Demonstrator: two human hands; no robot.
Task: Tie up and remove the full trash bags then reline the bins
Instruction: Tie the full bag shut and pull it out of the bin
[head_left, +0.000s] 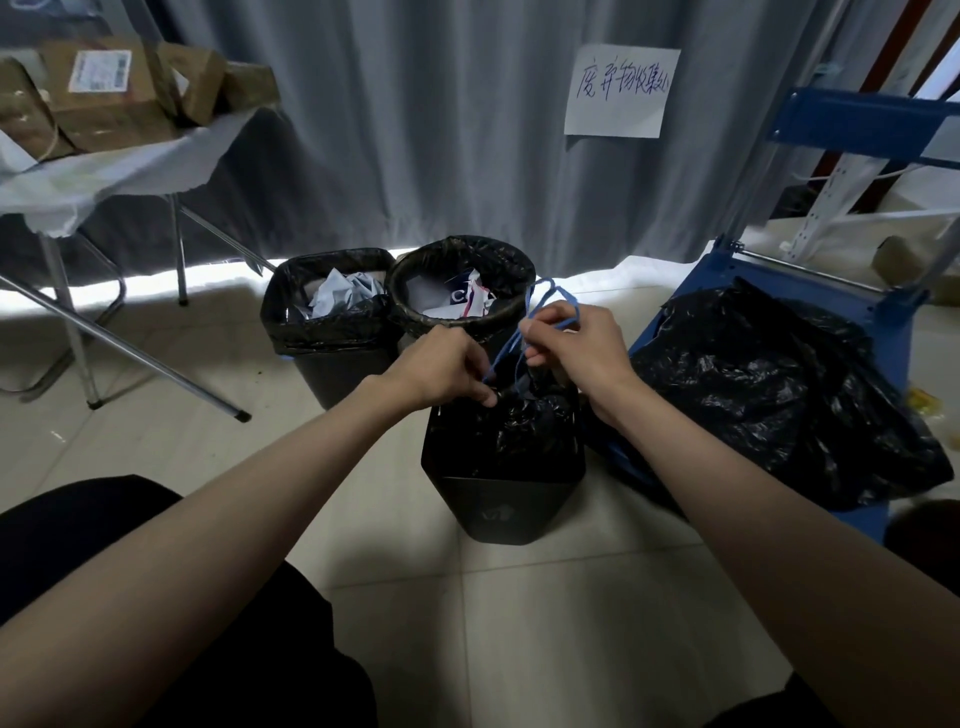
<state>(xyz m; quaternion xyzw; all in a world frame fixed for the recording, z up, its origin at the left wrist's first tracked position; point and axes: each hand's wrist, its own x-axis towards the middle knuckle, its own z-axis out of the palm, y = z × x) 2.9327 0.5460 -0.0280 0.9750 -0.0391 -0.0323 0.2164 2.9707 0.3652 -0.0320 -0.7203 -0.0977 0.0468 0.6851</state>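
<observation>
A black square bin (501, 506) stands on the floor in front of me, its black trash bag (530, 421) gathered shut at the top. Blue drawstrings (540, 299) rise from the bag's neck. My left hand (444, 366) pinches the gathered neck and the base of the strings. My right hand (576, 345) grips the blue loops above the bag. Behind stand a square bin (332, 364) and a round bin (462, 306), both lined in black and holding crumpled paper.
A heap of black plastic bags (769, 395) lies on a blue cart (883, 322) at the right. A folding table (114, 171) with cardboard boxes stands at the left. A grey curtain (415, 130) with a paper sign (621, 91) hangs behind.
</observation>
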